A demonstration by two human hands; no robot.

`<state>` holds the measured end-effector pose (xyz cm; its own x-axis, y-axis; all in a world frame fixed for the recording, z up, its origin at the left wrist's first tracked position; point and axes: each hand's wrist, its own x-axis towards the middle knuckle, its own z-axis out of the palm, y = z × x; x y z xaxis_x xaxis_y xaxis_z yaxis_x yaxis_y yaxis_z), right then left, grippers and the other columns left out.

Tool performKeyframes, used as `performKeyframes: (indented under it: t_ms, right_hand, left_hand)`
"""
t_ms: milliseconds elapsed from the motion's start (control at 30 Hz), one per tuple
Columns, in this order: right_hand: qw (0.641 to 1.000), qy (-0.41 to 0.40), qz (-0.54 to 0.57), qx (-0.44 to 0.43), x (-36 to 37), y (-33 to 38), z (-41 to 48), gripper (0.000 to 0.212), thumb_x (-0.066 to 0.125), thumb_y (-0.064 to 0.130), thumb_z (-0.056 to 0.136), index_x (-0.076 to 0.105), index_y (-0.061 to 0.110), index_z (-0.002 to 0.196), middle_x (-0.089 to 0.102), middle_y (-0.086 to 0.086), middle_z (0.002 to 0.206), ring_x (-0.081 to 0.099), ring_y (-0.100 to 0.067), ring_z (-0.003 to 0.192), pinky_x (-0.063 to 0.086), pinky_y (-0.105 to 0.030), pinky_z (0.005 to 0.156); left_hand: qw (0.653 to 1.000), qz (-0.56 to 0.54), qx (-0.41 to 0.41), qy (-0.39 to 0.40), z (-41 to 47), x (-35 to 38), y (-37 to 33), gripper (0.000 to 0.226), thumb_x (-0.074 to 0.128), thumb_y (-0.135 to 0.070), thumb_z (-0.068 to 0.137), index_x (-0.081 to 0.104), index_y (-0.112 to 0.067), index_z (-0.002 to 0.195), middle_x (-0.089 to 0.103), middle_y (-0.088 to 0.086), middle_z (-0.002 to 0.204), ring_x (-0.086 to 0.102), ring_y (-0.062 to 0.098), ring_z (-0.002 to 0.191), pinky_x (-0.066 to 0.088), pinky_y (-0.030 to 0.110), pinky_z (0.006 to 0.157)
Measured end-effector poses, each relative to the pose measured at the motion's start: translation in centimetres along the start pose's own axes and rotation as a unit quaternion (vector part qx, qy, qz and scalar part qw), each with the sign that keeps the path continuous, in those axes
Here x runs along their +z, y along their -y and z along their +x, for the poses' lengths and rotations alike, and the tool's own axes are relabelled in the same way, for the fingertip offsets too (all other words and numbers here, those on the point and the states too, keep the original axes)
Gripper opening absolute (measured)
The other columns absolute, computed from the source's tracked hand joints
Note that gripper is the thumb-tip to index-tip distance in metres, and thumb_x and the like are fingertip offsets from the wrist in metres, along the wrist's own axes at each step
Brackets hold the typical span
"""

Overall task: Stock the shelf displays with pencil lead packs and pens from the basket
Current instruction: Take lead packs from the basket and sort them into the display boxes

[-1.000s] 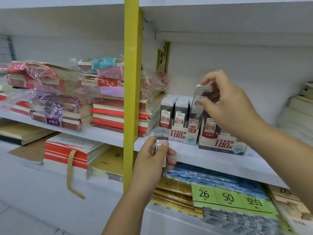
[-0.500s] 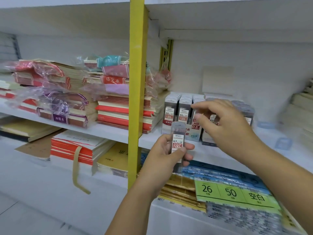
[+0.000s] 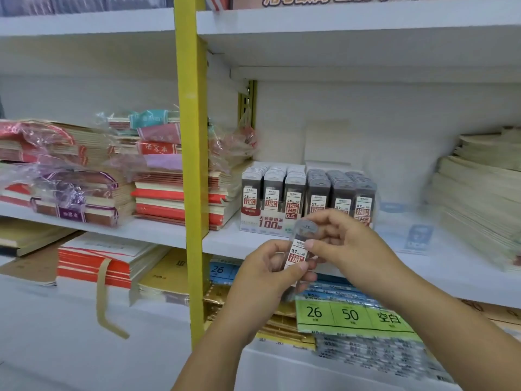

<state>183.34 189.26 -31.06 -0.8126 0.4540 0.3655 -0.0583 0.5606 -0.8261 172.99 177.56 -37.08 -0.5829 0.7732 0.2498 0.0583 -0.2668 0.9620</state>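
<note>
A clear pencil lead pack with a red 0.7 label stands upright in front of the middle shelf, held between both hands. My left hand grips its lower part from the left. My right hand pinches its upper right side with thumb and fingers. Behind them on the shelf stand two display boxes: the 0.5 lead display on the left and the 0.7 lead display on the right, both filled with rows of packs. The basket and pens are out of view.
A yellow shelf upright rises just left of the displays. Wrapped notebook stacks fill the left bay, pale paper stacks the right. Below lie a green 26/50 label sheet and orange-edged books.
My right hand left the 0.7 display, where it had set a pack, and came down to grip the pack in my left hand. My view rose and pulled back.
</note>
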Motion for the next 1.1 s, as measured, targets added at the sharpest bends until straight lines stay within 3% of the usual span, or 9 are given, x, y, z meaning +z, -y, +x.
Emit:
performKeyframes:
  t_ms: [100,200,300,533,733,833,933,1000,1100]
  right_hand:
    - [0.991,-0.112,0.014,-0.077,-3.2,0.2,-0.2,0.032,0.065,0.0,0.088,0.063,0.031,0.096,0.073,0.005,0.088,0.069,-0.018,0.084,0.056,-0.03,0.072]
    - [0.955,-0.232,-0.037,-0.184,-7.7,1.1,0.4,0.037,0.062,0.004,0.091,0.058,0.04,0.096,0.07,0.011,0.091,0.066,-0.015,0.088,0.055,-0.028,0.078]
    - [0.927,-0.246,-0.159,-0.233,-10.3,1.1,1.5,0.034,0.06,0.007,0.092,0.054,0.039,0.1,0.065,0.01,0.093,0.062,-0.017,0.088,0.052,-0.033,0.081]
    - [0.922,-0.197,-0.296,-0.152,-11.2,-1.4,4.0,0.031,0.064,0.021,0.09,0.048,0.042,0.106,0.06,0.02,0.092,0.053,-0.001,0.093,0.038,-0.022,0.073]
    - [0.836,-0.199,-0.502,-0.098,-10.6,-2.6,4.3,0.03,0.064,0.038,0.089,0.065,0.035,0.119,0.05,0.006,0.115,0.031,-0.018,0.114,0.027,-0.034,0.094]
    - [0.86,-0.244,-0.42,-0.154,-9.8,-2.9,1.7,0.034,0.06,0.028,0.092,0.061,0.03,0.126,0.052,0.005,0.115,0.037,-0.015,0.11,0.029,-0.027,0.092]
    - [0.931,-0.269,-0.202,-0.142,-7.2,-4.7,-2.9,0.024,0.057,0.018,0.093,0.063,0.033,0.11,0.057,0.017,0.092,0.049,-0.003,0.083,0.035,-0.012,0.07]
    - [0.96,-0.262,-0.084,-0.059,-4.5,-7.2,-5.9,0.021,0.055,0.015,0.093,0.063,0.032,0.102,0.06,0.014,0.08,0.052,-0.001,0.069,0.039,-0.013,0.06]
    - [0.973,-0.191,-0.084,0.101,0.5,-14.5,-11.5,0.02,0.053,0.014,0.095,0.06,0.031,0.101,0.059,0.011,0.078,0.052,0.001,0.061,0.037,-0.014,0.052]
  left_hand:
    - [0.991,0.098,0.056,-0.072,1.1,1.9,0.6,0.013,0.071,-0.027,0.092,0.069,-0.033,0.104,0.075,-0.019,0.099,0.069,-0.002,0.093,0.056,0.017,0.079]
    - [0.933,0.294,0.168,-0.124,2.0,3.7,0.6,0.028,0.063,-0.036,0.096,0.058,-0.044,0.122,0.049,-0.041,0.122,0.041,-0.024,0.115,0.032,0.001,0.095]
    - [0.874,0.417,0.225,-0.109,2.8,5.0,1.4,0.051,0.056,-0.037,0.099,0.04,-0.036,0.148,0.025,-0.024,0.156,0.015,-0.008,0.144,0.012,0.016,0.117]
    - [0.86,0.462,0.195,-0.089,3.8,5.6,3.4,0.062,0.052,-0.041,0.1,0.024,-0.038,0.156,-0.01,-0.025,0.165,-0.003,0.005,0.153,0.01,0.031,0.124]
    - [0.856,0.458,0.223,-0.086,3.7,5.5,3.0,0.056,0.053,-0.036,0.1,0.033,-0.037,0.152,0.0,-0.027,0.164,-0.001,-0.01,0.145,0.008,0.017,0.117]
    - [0.848,0.44,0.263,-0.136,2.1,5.0,2.9,0.041,0.056,-0.027,0.098,0.053,-0.034,0.138,0.039,-0.021,0.147,0.023,-0.012,0.132,0.02,0.012,0.109]
    - [0.834,0.455,0.273,-0.152,-0.5,4.5,4.6,0.026,0.056,-0.019,0.091,0.065,-0.024,0.116,0.057,-0.013,0.111,0.05,0.004,0.105,0.034,0.013,0.088]
    - [0.85,0.483,0.192,-0.087,-2.7,3.8,7.4,0.026,0.059,-0.017,0.092,0.064,-0.022,0.118,0.058,-0.007,0.112,0.056,0.014,0.103,0.042,0.022,0.083]
    - [0.859,0.513,0.001,0.014,-7.6,1.5,14.2,0.034,0.058,-0.022,0.097,0.057,-0.02,0.132,0.055,0.002,0.131,0.057,0.021,0.116,0.051,0.038,0.089]
